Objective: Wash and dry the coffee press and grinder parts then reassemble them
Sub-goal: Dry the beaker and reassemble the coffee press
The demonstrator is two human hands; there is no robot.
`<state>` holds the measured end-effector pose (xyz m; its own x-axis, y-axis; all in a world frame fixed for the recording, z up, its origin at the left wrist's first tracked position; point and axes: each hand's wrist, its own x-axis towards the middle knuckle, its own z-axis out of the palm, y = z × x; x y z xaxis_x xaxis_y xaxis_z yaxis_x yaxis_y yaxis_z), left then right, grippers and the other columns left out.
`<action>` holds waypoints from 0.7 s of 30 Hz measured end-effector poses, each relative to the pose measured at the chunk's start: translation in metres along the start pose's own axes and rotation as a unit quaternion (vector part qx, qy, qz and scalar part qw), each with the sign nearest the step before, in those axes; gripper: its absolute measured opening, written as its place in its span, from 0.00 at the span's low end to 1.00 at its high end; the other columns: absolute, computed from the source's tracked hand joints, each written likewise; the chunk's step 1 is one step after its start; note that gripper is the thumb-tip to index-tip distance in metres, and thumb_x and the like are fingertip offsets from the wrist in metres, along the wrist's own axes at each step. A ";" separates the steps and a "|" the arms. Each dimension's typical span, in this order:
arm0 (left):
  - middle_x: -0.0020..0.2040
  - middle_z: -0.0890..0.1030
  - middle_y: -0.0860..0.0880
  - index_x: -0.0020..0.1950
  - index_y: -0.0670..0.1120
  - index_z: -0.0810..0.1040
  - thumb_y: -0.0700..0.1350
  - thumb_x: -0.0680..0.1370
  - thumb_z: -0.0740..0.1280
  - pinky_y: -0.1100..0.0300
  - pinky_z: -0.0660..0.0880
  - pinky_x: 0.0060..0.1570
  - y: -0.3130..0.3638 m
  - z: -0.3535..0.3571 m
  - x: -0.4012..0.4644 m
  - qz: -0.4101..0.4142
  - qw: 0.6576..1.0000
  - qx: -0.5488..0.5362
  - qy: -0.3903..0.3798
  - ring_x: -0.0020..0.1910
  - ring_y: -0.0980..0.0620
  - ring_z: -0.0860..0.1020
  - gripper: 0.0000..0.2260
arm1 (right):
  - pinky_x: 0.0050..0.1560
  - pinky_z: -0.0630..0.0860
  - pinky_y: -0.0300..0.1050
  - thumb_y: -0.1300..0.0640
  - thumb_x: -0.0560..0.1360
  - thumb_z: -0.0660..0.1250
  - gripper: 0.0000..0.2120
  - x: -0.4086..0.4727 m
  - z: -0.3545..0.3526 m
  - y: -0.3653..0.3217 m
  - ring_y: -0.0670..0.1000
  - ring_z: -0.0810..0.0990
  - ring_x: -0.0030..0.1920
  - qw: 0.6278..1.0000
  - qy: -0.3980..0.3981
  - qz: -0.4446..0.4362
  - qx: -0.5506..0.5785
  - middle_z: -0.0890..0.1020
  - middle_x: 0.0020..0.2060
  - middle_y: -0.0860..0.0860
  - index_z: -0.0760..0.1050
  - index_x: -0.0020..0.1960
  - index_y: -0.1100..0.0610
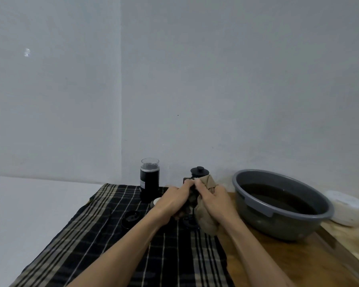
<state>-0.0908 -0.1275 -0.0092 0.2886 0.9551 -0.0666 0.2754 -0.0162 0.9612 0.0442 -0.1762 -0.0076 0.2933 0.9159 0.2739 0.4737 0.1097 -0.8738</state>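
Head view: two hands, one press, one cloth.

Coffee press body hidden behind hands, cloth; only lid visible.

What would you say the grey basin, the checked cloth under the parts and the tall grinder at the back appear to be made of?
The grey basin looks like moulded plastic: matte, uniform colour, with a rolled rim. The checked cloth is woven fabric, shown by its plaid stripes and soft folds. The grinder has a glossy black body, plastic or coated metal, I cannot tell which, and a clear see-through top, glass or plastic.
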 end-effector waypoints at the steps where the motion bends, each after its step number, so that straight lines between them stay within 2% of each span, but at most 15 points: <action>1: 0.31 0.78 0.47 0.40 0.46 0.78 0.65 0.79 0.56 0.64 0.64 0.23 0.002 0.000 -0.001 -0.015 1.000 -0.022 -0.018 0.23 0.50 0.72 0.25 | 0.38 0.75 0.48 0.38 0.80 0.65 0.27 -0.001 0.002 -0.002 0.54 0.79 0.31 1.000 0.020 -0.005 0.013 0.80 0.27 0.55 0.78 0.34 0.58; 3: 0.30 0.76 0.46 0.38 0.46 0.74 0.59 0.81 0.52 0.65 0.61 0.23 0.003 -0.002 -0.002 -0.056 0.990 -0.125 -0.034 0.21 0.51 0.68 0.22 | 0.37 0.74 0.47 0.37 0.80 0.63 0.27 -0.004 0.006 -0.004 0.50 0.78 0.30 0.998 0.052 -0.011 0.041 0.78 0.26 0.50 0.77 0.34 0.56; 6: 0.26 0.74 0.46 0.38 0.45 0.72 0.52 0.83 0.48 0.68 0.59 0.22 0.002 0.000 0.001 -0.110 0.954 -0.280 0.013 0.19 0.53 0.64 0.21 | 0.35 0.74 0.47 0.35 0.81 0.61 0.28 -0.012 0.013 -0.002 0.46 0.75 0.28 0.996 0.051 -0.057 0.053 0.76 0.25 0.48 0.74 0.32 0.55; 8: 0.24 0.71 0.48 0.37 0.45 0.71 0.50 0.84 0.49 0.69 0.59 0.20 0.003 0.000 0.004 -0.106 0.945 -0.304 0.058 0.17 0.54 0.63 0.21 | 0.36 0.74 0.42 0.37 0.81 0.62 0.25 -0.022 0.022 0.003 0.43 0.75 0.31 0.992 -0.008 -0.119 -0.028 0.78 0.32 0.47 0.73 0.32 0.52; 10: 0.22 0.69 0.49 0.38 0.45 0.72 0.50 0.84 0.50 0.68 0.61 0.19 0.003 -0.001 0.006 -0.103 0.941 -0.311 0.088 0.16 0.55 0.63 0.20 | 0.40 0.72 0.37 0.41 0.81 0.66 0.14 -0.027 0.027 0.009 0.41 0.75 0.36 0.985 -0.036 -0.164 -0.038 0.75 0.41 0.46 0.71 0.39 0.44; 13: 0.22 0.71 0.48 0.40 0.44 0.73 0.51 0.84 0.47 0.68 0.61 0.19 0.000 -0.010 0.005 -0.093 0.934 -0.327 0.113 0.15 0.54 0.64 0.22 | 0.37 0.70 0.39 0.44 0.80 0.68 0.13 -0.022 0.016 0.013 0.41 0.71 0.33 0.981 -0.078 -0.173 -0.027 0.72 0.35 0.45 0.70 0.41 0.46; 15: 0.23 0.72 0.47 0.40 0.45 0.73 0.50 0.83 0.46 0.68 0.60 0.22 0.000 -0.019 0.006 -0.088 0.929 -0.343 0.108 0.17 0.52 0.64 0.22 | 0.39 0.75 0.47 0.43 0.80 0.68 0.12 -0.019 0.008 0.012 0.45 0.74 0.34 0.985 -0.058 -0.164 -0.014 0.75 0.35 0.50 0.75 0.42 0.48; 17: 0.27 0.76 0.44 0.41 0.43 0.75 0.50 0.82 0.47 0.65 0.63 0.25 0.005 -0.019 0.005 -0.094 0.927 -0.353 0.087 0.20 0.49 0.68 0.21 | 0.44 0.79 0.52 0.39 0.79 0.66 0.16 -0.017 0.009 0.004 0.50 0.79 0.39 0.989 0.010 -0.136 0.048 0.80 0.38 0.52 0.77 0.45 0.51; 18: 0.28 0.78 0.42 0.41 0.42 0.75 0.50 0.82 0.48 0.62 0.67 0.26 0.007 -0.016 0.003 -0.096 0.919 -0.373 0.081 0.23 0.47 0.72 0.21 | 0.46 0.79 0.49 0.39 0.80 0.66 0.16 -0.018 0.012 -0.003 0.48 0.81 0.42 0.989 0.030 -0.131 0.058 0.81 0.41 0.50 0.78 0.45 0.52; 20: 0.30 0.82 0.40 0.42 0.40 0.78 0.48 0.82 0.52 0.56 0.75 0.31 0.014 -0.008 -0.003 -0.100 0.891 -0.436 0.074 0.30 0.42 0.80 0.20 | 0.48 0.76 0.43 0.39 0.81 0.65 0.16 -0.025 0.021 -0.011 0.43 0.79 0.44 0.988 0.011 -0.153 0.002 0.79 0.46 0.47 0.75 0.42 0.50; 21: 0.30 0.81 0.40 0.40 0.39 0.77 0.45 0.81 0.53 0.56 0.77 0.30 0.017 -0.005 -0.005 -0.096 0.883 -0.452 0.082 0.31 0.42 0.81 0.18 | 0.46 0.75 0.42 0.39 0.81 0.64 0.16 -0.031 0.027 -0.012 0.41 0.77 0.42 0.984 -0.016 -0.171 -0.037 0.76 0.46 0.46 0.73 0.41 0.48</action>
<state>-0.0925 -0.1314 0.0084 0.1594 0.9460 -0.2824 -0.5617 0.3221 0.7621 0.0071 -0.1950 -0.0166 0.0806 0.8421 0.5333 0.6005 0.3860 -0.7003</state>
